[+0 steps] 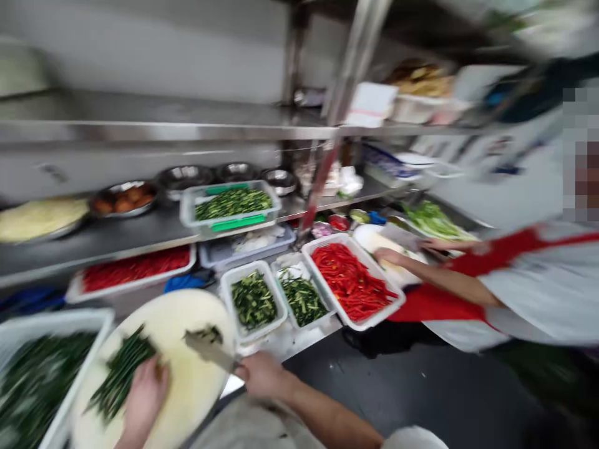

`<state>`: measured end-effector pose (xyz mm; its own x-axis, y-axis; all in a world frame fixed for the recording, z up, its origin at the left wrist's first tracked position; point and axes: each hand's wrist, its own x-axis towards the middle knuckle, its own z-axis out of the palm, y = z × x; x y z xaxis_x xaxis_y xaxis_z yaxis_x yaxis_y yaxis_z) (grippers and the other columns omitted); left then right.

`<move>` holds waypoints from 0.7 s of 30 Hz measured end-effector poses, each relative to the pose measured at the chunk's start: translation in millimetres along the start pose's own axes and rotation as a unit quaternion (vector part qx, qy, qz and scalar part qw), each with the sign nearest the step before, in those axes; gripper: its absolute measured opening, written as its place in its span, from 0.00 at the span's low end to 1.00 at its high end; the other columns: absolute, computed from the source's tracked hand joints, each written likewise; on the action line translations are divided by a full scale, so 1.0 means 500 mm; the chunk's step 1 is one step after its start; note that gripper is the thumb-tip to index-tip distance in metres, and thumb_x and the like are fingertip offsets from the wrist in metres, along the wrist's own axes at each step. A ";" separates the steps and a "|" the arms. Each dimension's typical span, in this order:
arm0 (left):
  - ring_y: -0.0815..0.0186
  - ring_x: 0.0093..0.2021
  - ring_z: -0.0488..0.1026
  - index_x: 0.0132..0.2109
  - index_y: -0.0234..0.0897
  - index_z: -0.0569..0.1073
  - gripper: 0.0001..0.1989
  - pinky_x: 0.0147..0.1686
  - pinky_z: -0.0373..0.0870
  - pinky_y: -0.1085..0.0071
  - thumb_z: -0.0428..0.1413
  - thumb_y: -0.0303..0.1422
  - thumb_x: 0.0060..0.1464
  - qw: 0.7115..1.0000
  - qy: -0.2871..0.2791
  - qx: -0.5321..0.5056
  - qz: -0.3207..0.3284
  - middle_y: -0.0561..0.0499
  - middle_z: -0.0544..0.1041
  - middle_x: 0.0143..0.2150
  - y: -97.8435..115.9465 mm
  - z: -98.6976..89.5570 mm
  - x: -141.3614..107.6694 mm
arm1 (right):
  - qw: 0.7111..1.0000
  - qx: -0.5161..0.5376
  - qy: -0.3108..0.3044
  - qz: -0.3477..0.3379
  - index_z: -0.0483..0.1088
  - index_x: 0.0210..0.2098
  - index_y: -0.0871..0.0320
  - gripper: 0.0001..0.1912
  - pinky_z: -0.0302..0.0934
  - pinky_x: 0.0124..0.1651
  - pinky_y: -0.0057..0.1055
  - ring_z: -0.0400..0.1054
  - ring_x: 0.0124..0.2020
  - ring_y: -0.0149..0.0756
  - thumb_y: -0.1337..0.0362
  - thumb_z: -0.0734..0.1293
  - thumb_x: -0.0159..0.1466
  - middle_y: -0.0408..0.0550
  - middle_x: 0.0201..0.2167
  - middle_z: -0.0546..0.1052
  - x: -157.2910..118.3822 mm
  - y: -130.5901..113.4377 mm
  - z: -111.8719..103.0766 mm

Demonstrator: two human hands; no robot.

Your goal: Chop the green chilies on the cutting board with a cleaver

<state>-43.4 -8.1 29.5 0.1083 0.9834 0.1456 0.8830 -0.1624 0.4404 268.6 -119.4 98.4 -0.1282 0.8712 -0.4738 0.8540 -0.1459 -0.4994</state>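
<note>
My right hand [264,375] is closed round the handle of a kitchen knife [210,350]. The blade reaches left over a round, pale cutting board [191,399], beside a small heap of cut green pieces [213,335]. On the board's left side, my left hand [146,386] grips a bunch of long, thin, dark green vegetables [119,374], perhaps chilies or beans; its fingertips are blurred. A white tub [100,330] with more dark green vegetables stands left of the board.
Right of the board are two tubs of cut greens [254,299] [302,299] and a tray of red chilies [353,280]. A co-worker's hand [390,257] is at another board further right. Behind, a lidded container of chopped greens [234,204] stands on a steel shelf, near metal bowls [185,178].
</note>
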 end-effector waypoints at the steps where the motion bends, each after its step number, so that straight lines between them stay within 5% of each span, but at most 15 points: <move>1: 0.46 0.55 0.77 0.49 0.30 0.76 0.21 0.60 0.73 0.56 0.48 0.41 0.61 1.000 -0.021 0.004 -0.015 0.38 0.81 0.48 0.005 -0.009 -0.012 | 1.000 -0.008 -0.017 -0.009 0.81 0.41 0.56 0.20 0.66 0.41 0.35 0.80 0.44 0.50 0.52 0.61 0.73 0.57 0.43 0.85 -0.014 0.009 0.003; 6: 0.55 0.52 0.77 0.48 0.35 0.76 0.13 0.59 0.74 0.59 0.47 0.30 0.66 0.999 -0.042 0.001 -0.004 0.40 0.78 0.49 -0.006 0.003 -0.029 | 0.996 -0.025 -0.080 -0.019 0.79 0.43 0.59 0.22 0.61 0.46 0.32 0.77 0.47 0.45 0.54 0.57 0.77 0.58 0.45 0.84 0.016 0.041 0.015; 12: 0.57 0.50 0.75 0.50 0.39 0.76 0.12 0.54 0.75 0.60 0.51 0.26 0.66 0.997 -0.024 0.007 0.071 0.44 0.76 0.47 -0.037 0.024 -0.083 | 0.998 -0.017 -0.064 -0.005 0.78 0.46 0.60 0.23 0.59 0.48 0.32 0.76 0.51 0.46 0.54 0.56 0.79 0.60 0.48 0.83 0.087 0.010 0.010; 17: 0.49 0.54 0.70 0.56 0.40 0.77 0.15 0.54 0.69 0.52 0.53 0.26 0.65 0.991 0.025 0.129 0.027 0.40 0.74 0.53 -0.040 0.001 -0.024 | 0.998 -0.045 -0.037 -0.009 0.78 0.49 0.59 0.22 0.58 0.51 0.32 0.76 0.53 0.45 0.56 0.55 0.79 0.60 0.51 0.83 0.100 -0.015 -0.001; 21: 0.49 0.52 0.70 0.51 0.41 0.79 0.11 0.53 0.70 0.52 0.55 0.28 0.66 0.987 0.018 0.155 0.035 0.40 0.74 0.49 -0.051 -0.003 0.007 | 0.996 -0.049 -0.072 -0.026 0.78 0.47 0.60 0.22 0.58 0.53 0.31 0.75 0.54 0.44 0.55 0.56 0.79 0.60 0.51 0.83 0.082 -0.005 0.016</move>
<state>-66.1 -0.8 20.1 0.1633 0.9662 0.1994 0.9718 -0.1924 0.1365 257.4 -86.9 74.2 -0.2388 0.7993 -0.5514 0.8887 -0.0490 -0.4559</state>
